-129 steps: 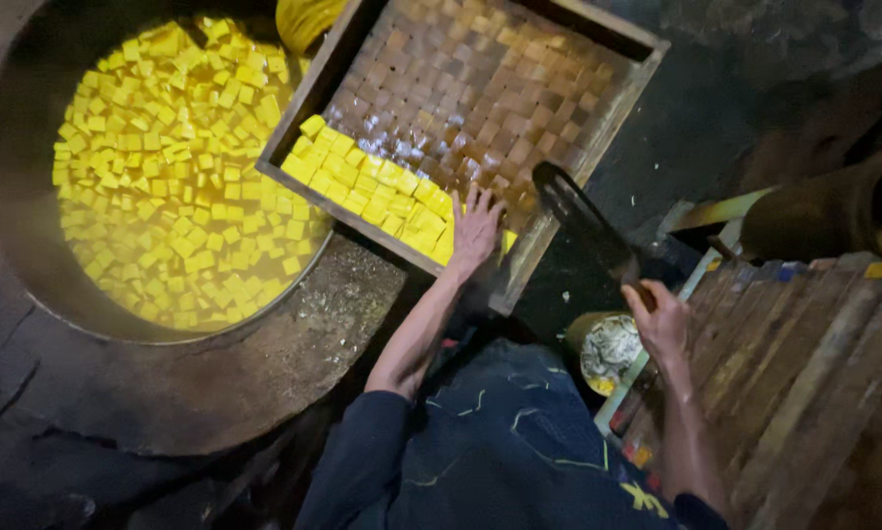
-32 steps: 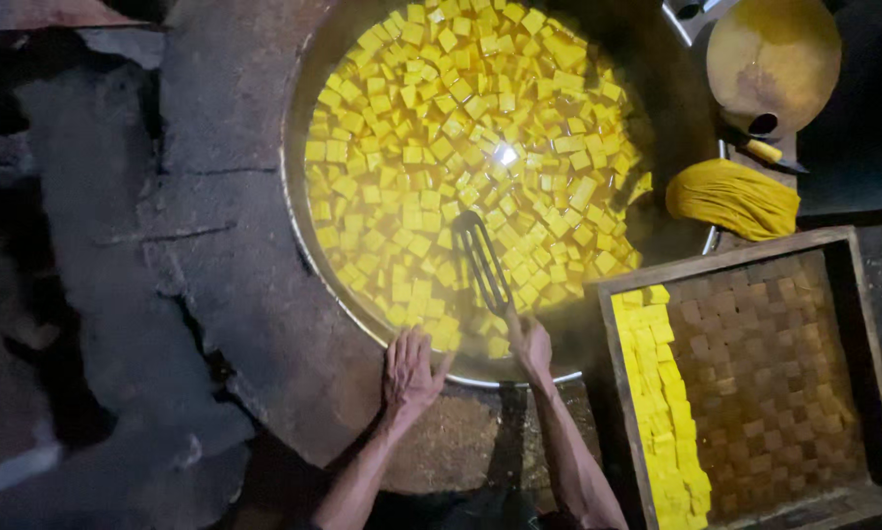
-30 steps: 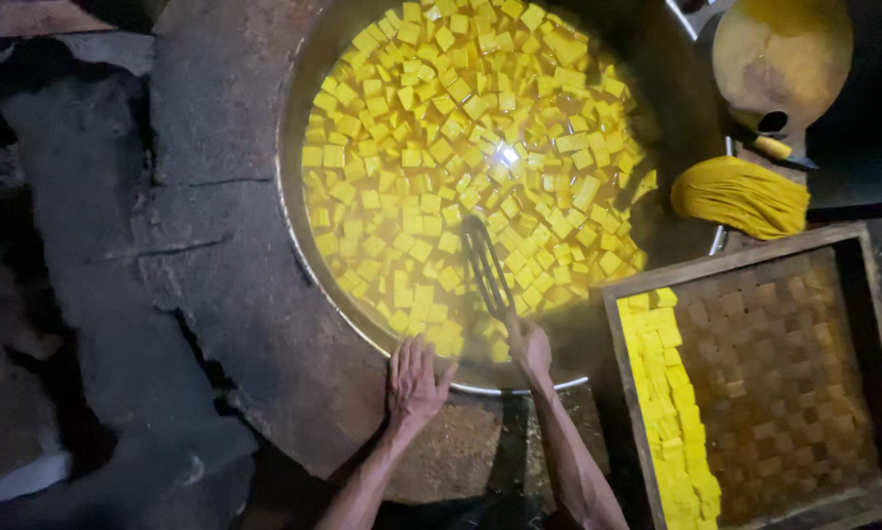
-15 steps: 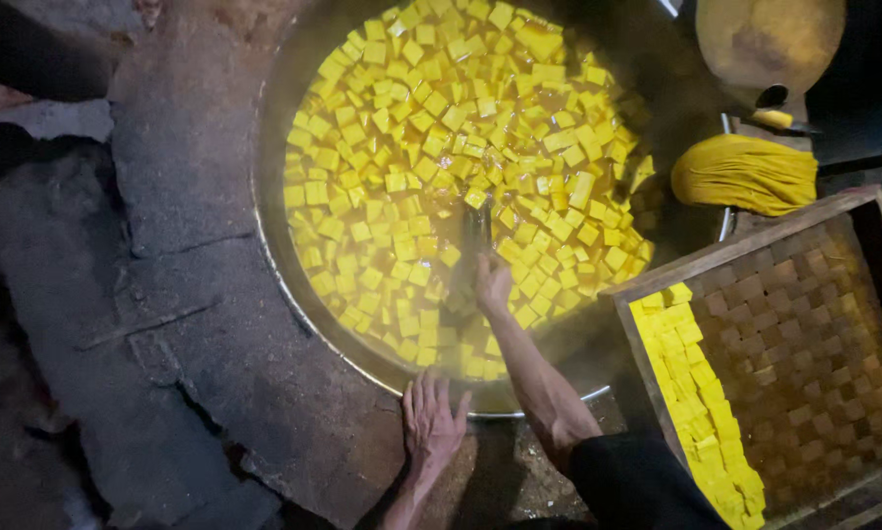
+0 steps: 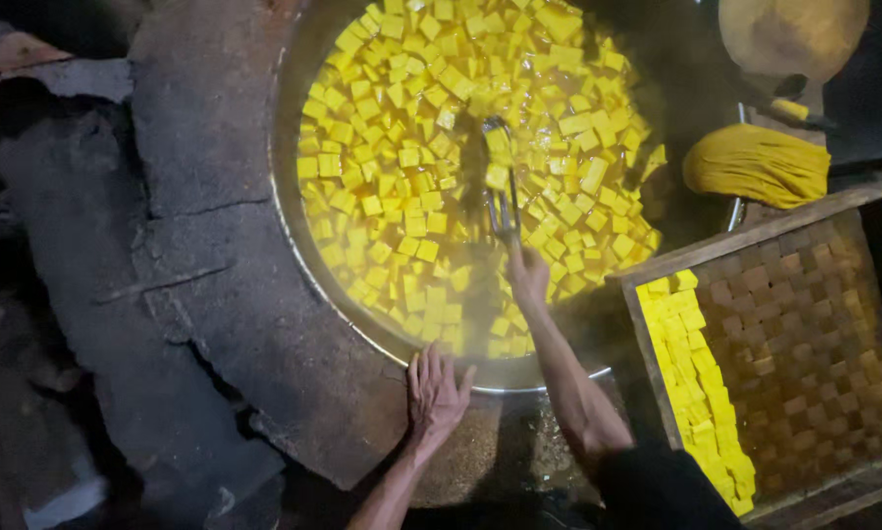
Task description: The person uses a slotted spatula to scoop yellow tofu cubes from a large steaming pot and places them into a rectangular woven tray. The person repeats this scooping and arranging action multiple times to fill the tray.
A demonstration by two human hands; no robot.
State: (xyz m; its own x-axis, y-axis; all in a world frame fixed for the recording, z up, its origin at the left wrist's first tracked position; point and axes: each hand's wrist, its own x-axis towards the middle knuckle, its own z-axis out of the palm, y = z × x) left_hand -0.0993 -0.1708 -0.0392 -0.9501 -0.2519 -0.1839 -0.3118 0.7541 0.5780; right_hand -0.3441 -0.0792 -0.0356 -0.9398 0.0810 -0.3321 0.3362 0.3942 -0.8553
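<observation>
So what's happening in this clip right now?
A person leans over a big round vat full of yellow cubes in liquid. The right hand holds a long-handled skimmer out among the cubes, while the left hand rests flat on the stone rim. To the right, a wooden tray holds rows of yellow cubes.

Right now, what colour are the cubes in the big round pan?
Bright yellow cubes, best seen in the head view.
</observation>
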